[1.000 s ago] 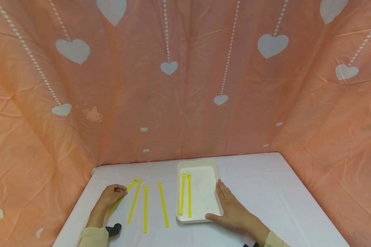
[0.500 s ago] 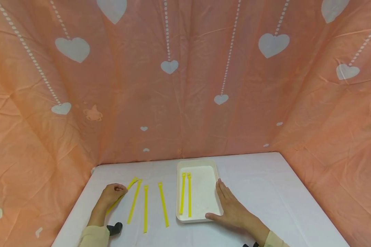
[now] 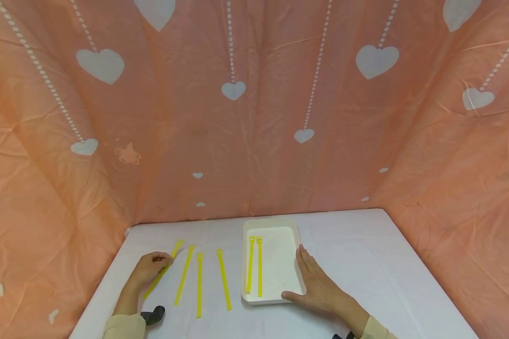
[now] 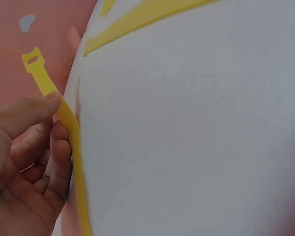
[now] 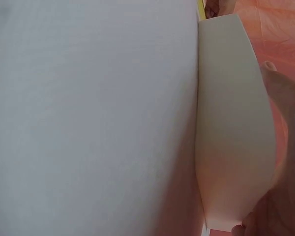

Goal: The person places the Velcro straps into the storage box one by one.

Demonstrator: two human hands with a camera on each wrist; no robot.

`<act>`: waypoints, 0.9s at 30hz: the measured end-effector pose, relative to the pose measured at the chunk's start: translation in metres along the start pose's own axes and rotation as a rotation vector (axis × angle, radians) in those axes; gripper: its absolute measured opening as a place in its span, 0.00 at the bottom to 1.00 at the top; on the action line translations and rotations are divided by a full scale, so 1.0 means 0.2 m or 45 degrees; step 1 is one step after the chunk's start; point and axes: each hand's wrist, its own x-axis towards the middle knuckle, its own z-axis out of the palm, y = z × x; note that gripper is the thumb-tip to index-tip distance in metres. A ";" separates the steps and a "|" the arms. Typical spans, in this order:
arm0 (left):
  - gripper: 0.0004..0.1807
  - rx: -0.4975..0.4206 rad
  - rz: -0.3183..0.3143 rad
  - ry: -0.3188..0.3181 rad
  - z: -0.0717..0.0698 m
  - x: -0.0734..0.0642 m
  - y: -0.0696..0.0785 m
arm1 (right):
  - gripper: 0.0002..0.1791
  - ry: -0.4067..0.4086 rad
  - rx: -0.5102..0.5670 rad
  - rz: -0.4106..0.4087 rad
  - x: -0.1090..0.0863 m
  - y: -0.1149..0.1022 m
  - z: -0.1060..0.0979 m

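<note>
Between thumb and fingers my left hand (image 3: 149,268) pinches a yellow hook-and-loop cable tie (image 4: 77,162). Its slotted head (image 4: 33,60) sticks up past the thumb in the left wrist view, while its tail runs down along the table. My right hand (image 3: 320,287) rests against the right side of a white tray (image 3: 280,268), fingers straight and thumb at the near edge. Inside the tray's left half, two yellow cable ties (image 3: 260,267) lie side by side. The right wrist view shows the tray's outer wall (image 5: 233,108) with part of the hand beside it.
Three more yellow cable ties, one in the middle (image 3: 200,285), lie spread on the white table (image 3: 377,263) between my left hand and the tray. A pink-orange curtain (image 3: 271,183) with pale hearts encloses the table's back and sides.
My left hand has shifted slightly left with its cable tie, whose head has drawn away from the neighbouring tie. The right hand and tray stay in place.
</note>
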 end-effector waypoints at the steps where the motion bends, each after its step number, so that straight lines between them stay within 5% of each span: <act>1: 0.15 0.005 -0.004 0.002 0.00 -0.01 0.01 | 0.71 0.000 -0.001 0.004 0.00 0.00 0.00; 6: 0.15 0.011 -0.013 -0.004 -0.03 -0.03 0.04 | 0.70 0.005 -0.002 -0.008 0.00 0.00 0.00; 19: 0.17 0.093 0.139 0.022 -0.10 -0.09 0.21 | 0.71 0.004 0.005 -0.009 0.01 0.00 0.00; 27: 0.16 0.100 0.247 0.071 -0.07 -0.11 0.36 | 0.71 0.014 0.007 -0.022 0.01 0.00 0.00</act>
